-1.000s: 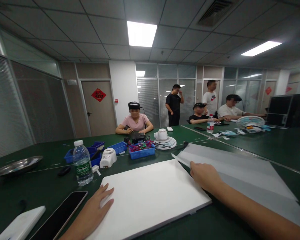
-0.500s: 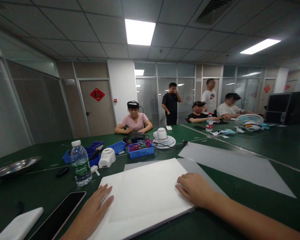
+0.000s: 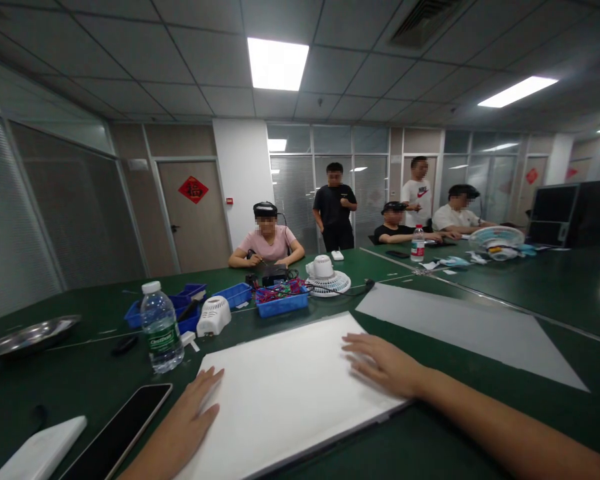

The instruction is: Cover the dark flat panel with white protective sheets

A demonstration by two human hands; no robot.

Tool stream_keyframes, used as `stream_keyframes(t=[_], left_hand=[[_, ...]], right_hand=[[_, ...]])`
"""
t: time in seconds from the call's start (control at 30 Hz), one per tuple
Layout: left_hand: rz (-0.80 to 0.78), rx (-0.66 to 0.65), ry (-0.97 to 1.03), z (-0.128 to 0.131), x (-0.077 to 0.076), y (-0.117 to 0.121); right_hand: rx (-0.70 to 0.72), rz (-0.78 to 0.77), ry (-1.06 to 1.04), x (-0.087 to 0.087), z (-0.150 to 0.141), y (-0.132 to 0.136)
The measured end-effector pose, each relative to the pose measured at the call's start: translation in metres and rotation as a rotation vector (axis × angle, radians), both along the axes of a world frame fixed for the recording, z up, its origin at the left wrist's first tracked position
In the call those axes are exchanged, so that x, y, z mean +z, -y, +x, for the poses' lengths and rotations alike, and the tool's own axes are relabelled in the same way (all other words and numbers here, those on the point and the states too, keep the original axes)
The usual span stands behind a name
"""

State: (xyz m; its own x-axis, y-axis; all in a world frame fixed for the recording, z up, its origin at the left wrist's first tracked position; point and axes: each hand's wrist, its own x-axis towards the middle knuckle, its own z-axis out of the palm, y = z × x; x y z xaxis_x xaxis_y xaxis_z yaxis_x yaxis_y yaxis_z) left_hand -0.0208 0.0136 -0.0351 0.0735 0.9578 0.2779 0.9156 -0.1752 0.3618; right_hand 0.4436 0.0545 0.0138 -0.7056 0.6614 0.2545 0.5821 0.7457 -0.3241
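Observation:
A stack of white paper (image 3: 285, 393) lies before me, a dark edge showing along its near side. Flat on its left edge rests my left hand (image 3: 190, 410), fingers stretched out and the thumb apart. My right hand (image 3: 387, 363) is on the right side of the paper, fingers spread and slightly blurred. Neither hand grips anything. Left of my left hand lie a dark-screened phone (image 3: 123, 430) and a flat white device (image 3: 47, 448). A water bottle (image 3: 161, 333) with a green label stands upright beyond them.
A large grey sheet (image 3: 460, 327) lies to the right. Farther back are a blue bin (image 3: 283, 307) of coloured wires, a white fan part (image 3: 329, 283), a white housing (image 3: 214, 317) and, at left, a metal dish (image 3: 27, 337). Several people are across the table.
My right hand has opened from a curled pose and spread its fingers. The grey sheet that jutted out beneath the paper no longer shows. The standing person in black has lowered a hand.

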Motion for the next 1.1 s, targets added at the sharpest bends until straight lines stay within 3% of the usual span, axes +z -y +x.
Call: stream_keyframes(t=[0.17,0.3,0.43,0.73,1.1], left_hand=[[-0.006,-0.038,-0.022,-0.001,0.002,0.002],[-0.001,-0.059,-0.029,-0.002,0.001,0.003],[-0.029,-0.067,-0.068,-0.003,0.003,0.003],[-0.059,-0.052,-0.091,0.005,0.009,0.009],[-0.089,-0.019,-0.101,0.013,0.016,0.013]], right_hand=[[-0.589,0.138,0.19,-0.017,0.065,-0.061],[-0.797,0.078,0.265,-0.023,0.111,-0.084],[-0.807,0.063,0.354,-0.023,0.12,-0.087],[-0.816,0.173,0.469,-0.026,0.082,-0.067],[-0.861,0.23,0.485,-0.032,0.071,-0.063]])
